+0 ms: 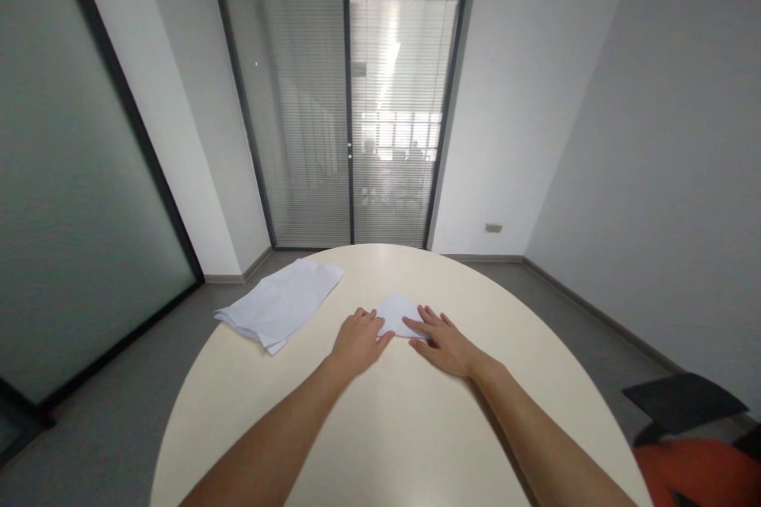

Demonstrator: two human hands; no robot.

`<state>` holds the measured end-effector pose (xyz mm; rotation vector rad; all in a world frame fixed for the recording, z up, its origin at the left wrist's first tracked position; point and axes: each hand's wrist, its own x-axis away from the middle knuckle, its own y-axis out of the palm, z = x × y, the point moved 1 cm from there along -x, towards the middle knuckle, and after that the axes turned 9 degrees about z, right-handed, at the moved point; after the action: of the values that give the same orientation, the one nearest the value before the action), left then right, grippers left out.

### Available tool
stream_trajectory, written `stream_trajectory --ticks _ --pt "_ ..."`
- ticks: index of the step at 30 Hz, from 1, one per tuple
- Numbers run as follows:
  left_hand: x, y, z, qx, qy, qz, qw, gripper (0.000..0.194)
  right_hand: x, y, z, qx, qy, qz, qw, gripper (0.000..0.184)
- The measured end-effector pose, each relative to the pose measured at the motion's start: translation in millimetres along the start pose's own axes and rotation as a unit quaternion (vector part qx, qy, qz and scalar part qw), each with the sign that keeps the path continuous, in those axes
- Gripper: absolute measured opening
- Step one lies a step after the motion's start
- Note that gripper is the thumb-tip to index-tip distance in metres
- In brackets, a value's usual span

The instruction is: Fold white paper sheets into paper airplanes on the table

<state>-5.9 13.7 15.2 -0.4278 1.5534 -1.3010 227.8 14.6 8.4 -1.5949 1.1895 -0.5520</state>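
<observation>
Forearms [267,436] [535,428] extend, both hands [357,342] [447,344] touching plain paper [397,312].

Pale round table [380,428]; white sheets [285,297]; smaller folded paper [397,313].

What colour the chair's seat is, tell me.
The seat is orange-red; it shows best in the head view, at the lower right.

Soft, dim light, glare in the glass door [389,95], wide-angle distortion at edges.
</observation>
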Motion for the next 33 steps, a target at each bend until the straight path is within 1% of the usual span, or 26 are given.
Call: stream_trajectory --ticks 3,7,10,17,21,24,28,33 --pt "0 -0.8 -4 0.014 0.005 -0.003 1.0 0.035 0 -1 0 0.002 -0.012 -0.006 1.0 0.055" --pt "2 -2.6 -12 0.039 0.024 -0.004 0.999 0.034 -1 0 4 -0.008 -0.009 -0.001 1.0 0.054" --pt "3 -2.1 -21 0.06 0.03 -0.004 0.998 0.031 -2 3 11 -0.019 -0.009 0.001 1.0 0.052" --pt "1 1.6 -41 0.121 -0.015 0.001 0.992 0.03 -5 16 36 -0.055 -0.016 0.046 0.997 0.048" --pt "-1 0.1 -48 0.143 -0.069 0.007 0.987 0.028 -4 9 36 -0.074 -0.023 0.078 0.994 0.045" --pt "-2 -0.3 -51 0.144 -0.104 0.019 0.984 0.025 -4 -2 31 -0.073 -0.004 0.089 0.993 0.044" --pt "-5 2.0 -52 0.136 -0.124 0.03 0.982 0.024 -7 -14 27 -0.066 0.051 0.112 0.99 0.042" --pt "-7 7.1 -54 0.175 -0.116 0.039 0.977 0.026 -13 -14 33 -0.11 0.083 0.14 0.98 0.041"
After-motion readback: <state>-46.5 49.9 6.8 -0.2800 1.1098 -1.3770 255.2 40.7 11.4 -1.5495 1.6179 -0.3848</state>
